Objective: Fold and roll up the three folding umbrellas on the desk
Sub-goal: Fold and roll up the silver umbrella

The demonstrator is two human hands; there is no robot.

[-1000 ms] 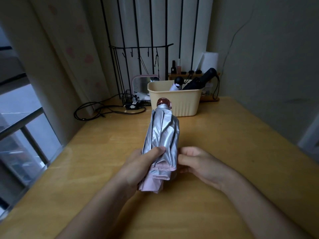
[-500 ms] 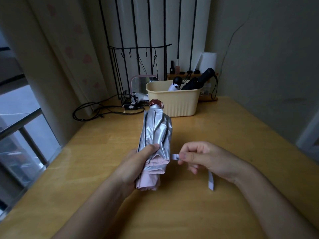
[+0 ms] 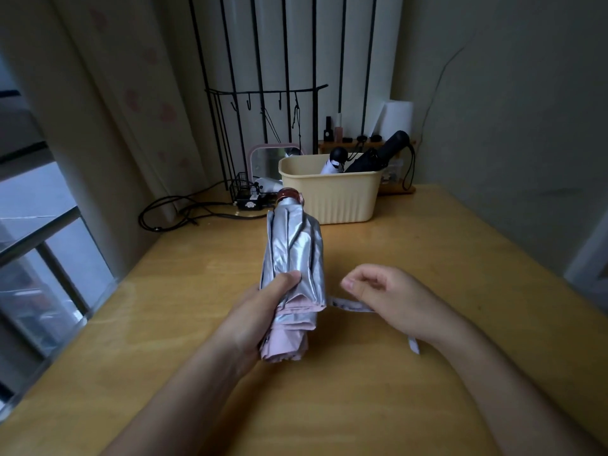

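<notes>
The left hand (image 3: 260,311) reaches in from below with its forearm angled up to the right. Its grip is wrapped round the lower part of the silver umbrella (image 3: 292,245), with the thumb laid flat across the front folds. The umbrella is held above the wooden counter (image 3: 427,258), in the middle of the view. It is tilted so that its rounded reddish-brown cap (image 3: 289,195) points away towards the basket (image 3: 342,199).

The umbrella's canopy is gathered into long glossy silver pleats. Soft pale pink fabric shows at the near end, bunched below the hand.

The right hand (image 3: 388,297) sits just right of the umbrella, back upward and fingers curled. Its grip is closed on the narrow strap (image 3: 348,305), which runs from the canopy's edge into the hand. The strap's loose end shows again below the wrist.

The basket is cream plastic with ribbed walls and stands at the far side of the counter. Inside it a black umbrella (image 3: 388,149) and a white umbrella (image 3: 330,166) with a round black handle lean together.
</notes>
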